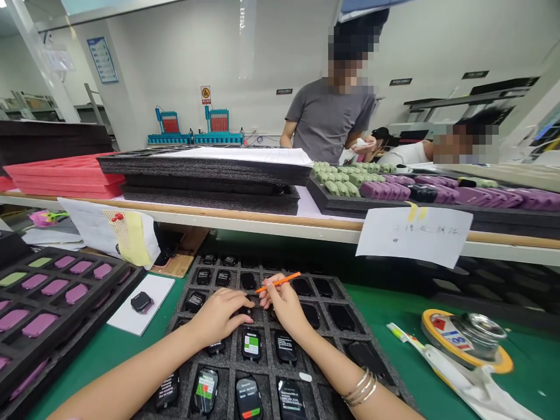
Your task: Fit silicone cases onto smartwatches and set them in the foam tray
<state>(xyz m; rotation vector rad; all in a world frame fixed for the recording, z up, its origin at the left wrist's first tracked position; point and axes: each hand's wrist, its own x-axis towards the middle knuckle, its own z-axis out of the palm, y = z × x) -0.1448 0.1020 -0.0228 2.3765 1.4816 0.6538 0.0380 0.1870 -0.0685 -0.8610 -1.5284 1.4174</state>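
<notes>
My right hand (pixel 283 303) pinches a thin orange pen-like stick (pixel 284 281) above the middle of a black foam tray (pixel 227 363). My left hand (pixel 221 315) rests over the same tray, its thumb and fingers curved and apart near a compartment; I see nothing held between them. Small dark devices with screens sit in the tray's compartments. Below my hands, one device (pixel 251 343) shows a green and white screen, and another (pixel 286 347) shows white text. Farther down, a device (pixel 248 398) has a red and green strip. My arms hide some compartments.
Left stands a foam tray (pixel 65 309) of purple and green pieces; a dark device (pixel 142 301) lies on a white pad (pixel 153 315). Right are yellow tape (pixel 503 359) with a metal-topped container and a white packet (pixel 464 379). Foam stacks line the shelf (pixel 271 230); two people are beyond.
</notes>
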